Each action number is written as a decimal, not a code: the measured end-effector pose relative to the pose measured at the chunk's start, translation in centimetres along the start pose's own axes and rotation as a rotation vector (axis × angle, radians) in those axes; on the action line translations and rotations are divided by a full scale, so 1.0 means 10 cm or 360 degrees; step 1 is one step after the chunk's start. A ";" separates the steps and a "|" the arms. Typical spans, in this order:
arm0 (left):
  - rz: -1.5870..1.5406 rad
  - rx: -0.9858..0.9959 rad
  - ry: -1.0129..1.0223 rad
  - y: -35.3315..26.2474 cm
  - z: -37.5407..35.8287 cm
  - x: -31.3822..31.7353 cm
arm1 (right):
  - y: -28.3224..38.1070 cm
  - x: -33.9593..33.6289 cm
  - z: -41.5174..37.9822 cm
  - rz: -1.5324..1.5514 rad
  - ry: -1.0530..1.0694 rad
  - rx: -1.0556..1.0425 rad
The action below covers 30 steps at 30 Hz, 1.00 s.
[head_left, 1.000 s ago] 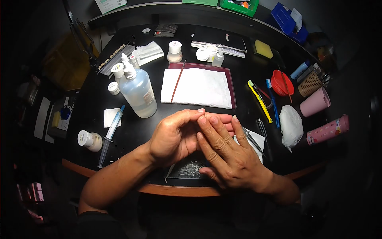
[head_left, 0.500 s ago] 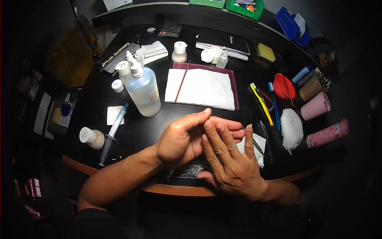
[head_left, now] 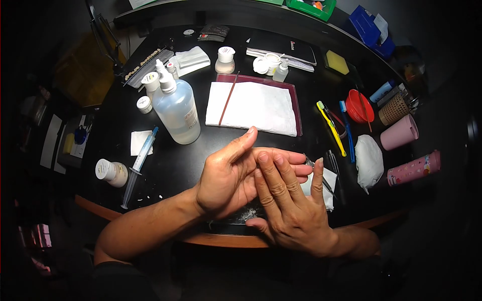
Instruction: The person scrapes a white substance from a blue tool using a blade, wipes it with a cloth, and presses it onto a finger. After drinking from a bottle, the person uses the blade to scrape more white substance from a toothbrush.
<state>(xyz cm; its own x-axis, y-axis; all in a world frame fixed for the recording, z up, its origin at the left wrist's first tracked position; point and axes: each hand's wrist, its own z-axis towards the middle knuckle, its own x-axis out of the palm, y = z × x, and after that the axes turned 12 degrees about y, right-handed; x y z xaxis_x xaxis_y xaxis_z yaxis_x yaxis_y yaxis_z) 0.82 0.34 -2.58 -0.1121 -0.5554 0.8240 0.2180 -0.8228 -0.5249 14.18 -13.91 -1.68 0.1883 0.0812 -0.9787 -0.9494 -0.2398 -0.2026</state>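
Above the front edge of the desk, my left hand [head_left: 226,175] is held palm up, thumb raised away from the stretched fingers. Across its fingers lies my right hand [head_left: 296,208], back upward, its fingers straight and its little finger and thumb spread apart. The hands touch each other, and no object shows in either. Behind them a folded white paper towel [head_left: 261,110] rests on a maroon board with a thin reddish-brown brush [head_left: 229,98] across it. A white cloth [head_left: 326,186] with dark slim tools is partly hidden by my right fingers. White debris [head_left: 248,215] lies below my hands.
To the left stand a large clear bottle [head_left: 178,113], a blue-tipped syringe [head_left: 139,168] and a jar [head_left: 111,173]. On the right are yellow [head_left: 331,129] and blue toothbrushes [head_left: 347,131], a red bowl [head_left: 359,105], a white wrapped lump [head_left: 369,163] and pink cups [head_left: 399,136].
My left thumb has lifted away from the fingers, opening the palm more. My right hand has barely moved and still lies on the left fingers. The view has shifted slightly.
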 end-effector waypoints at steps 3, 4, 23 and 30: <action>0.0081 -0.0031 -0.0073 -0.02 0.01 0.05 | -0.03 0.00 0.00 -0.0047 0.0013 -0.0043; 0.0103 -0.0039 -0.0089 -0.02 0.02 0.06 | -0.03 0.00 0.00 -0.0035 0.0018 -0.0044; 0.3088 0.0291 -0.0286 0.01 -0.04 0.09 | -0.10 -0.03 0.02 0.0199 -0.0008 0.0229; 0.3876 -0.0096 -0.0298 0.22 0.00 0.16 | -0.14 0.00 0.00 0.0214 0.0019 0.0341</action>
<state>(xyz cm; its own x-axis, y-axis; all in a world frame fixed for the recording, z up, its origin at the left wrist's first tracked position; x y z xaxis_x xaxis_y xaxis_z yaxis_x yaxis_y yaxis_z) 1.08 -2.36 -2.39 0.2319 -0.1043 -0.9671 -0.2394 0.9575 -0.1606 15.52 -13.54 -1.41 0.0584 0.0508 -0.9970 -0.9975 -0.0372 -0.0603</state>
